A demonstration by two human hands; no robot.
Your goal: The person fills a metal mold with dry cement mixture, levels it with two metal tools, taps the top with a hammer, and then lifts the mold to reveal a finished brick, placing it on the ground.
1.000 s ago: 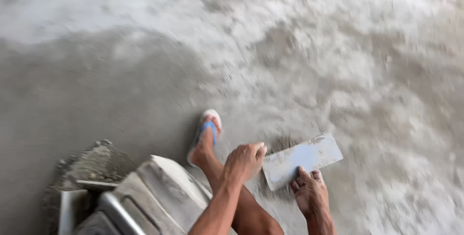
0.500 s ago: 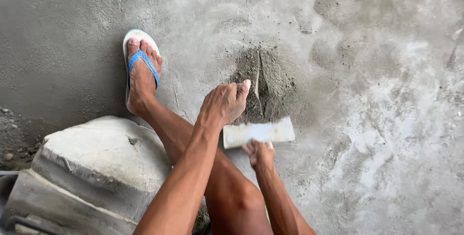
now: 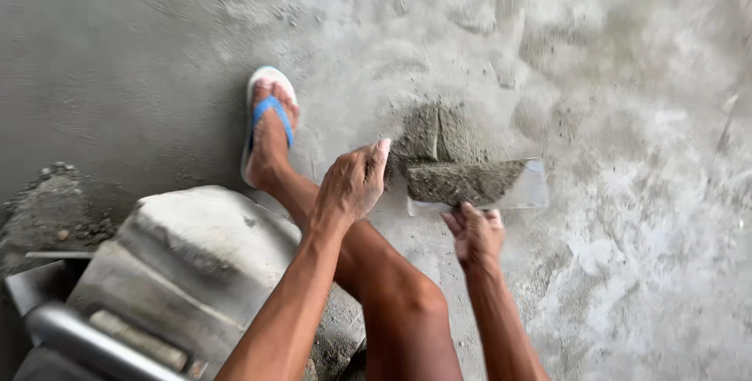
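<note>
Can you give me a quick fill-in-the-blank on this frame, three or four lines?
1. The right hand holds a flat trowel loaded with wet ____.
2. The foot on the floor wears a sandal with a ____ strap.
3. The left hand hovers just ____ of the trowel in the picture.
4. The grey block lies on the ____ side of the person's leg in the picture.

Missing words: mortar; blue; left; left

No packages, labels, signs or screens show anywhere in this view.
</note>
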